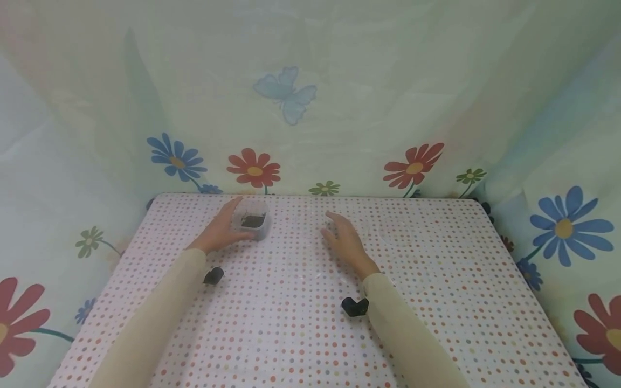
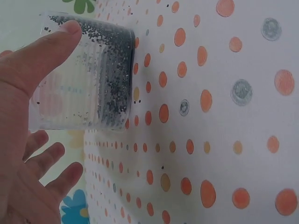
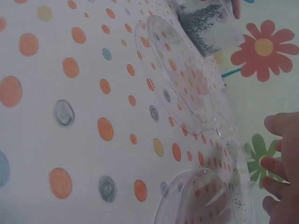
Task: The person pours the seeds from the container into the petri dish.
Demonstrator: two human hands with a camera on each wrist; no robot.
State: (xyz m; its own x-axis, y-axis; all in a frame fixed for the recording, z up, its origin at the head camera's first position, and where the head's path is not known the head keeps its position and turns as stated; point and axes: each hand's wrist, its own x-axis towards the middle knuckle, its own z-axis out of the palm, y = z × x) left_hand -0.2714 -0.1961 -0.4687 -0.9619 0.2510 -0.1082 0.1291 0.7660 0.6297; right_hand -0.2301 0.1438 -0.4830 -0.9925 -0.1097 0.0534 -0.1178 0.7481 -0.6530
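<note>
A clear square plastic container [image 1: 262, 233] with black granules in it stands at the table's back left. My left hand [image 1: 220, 229] is spread around its left side. In the left wrist view, the thumb of that hand [image 2: 32, 70] lies against the container's wall [image 2: 70, 93], while the other fingers extend loosely beyond it, apart from what shows of the wall. Right of the container, my right hand [image 1: 346, 242] hovers with loosely bent fingers and holds nothing. Below it in the right wrist view are clear round plastic lids or dishes, one farther [image 3: 175, 77] and one nearer [image 3: 205, 196].
Faint clear outlines [image 1: 398, 233] of a round plastic piece lie on the dotted tablecloth [image 1: 271, 323] to the right. A flowered curtain [image 1: 339, 108] hangs behind the table. Black wrist devices [image 1: 355, 306] sit at both sleeves.
</note>
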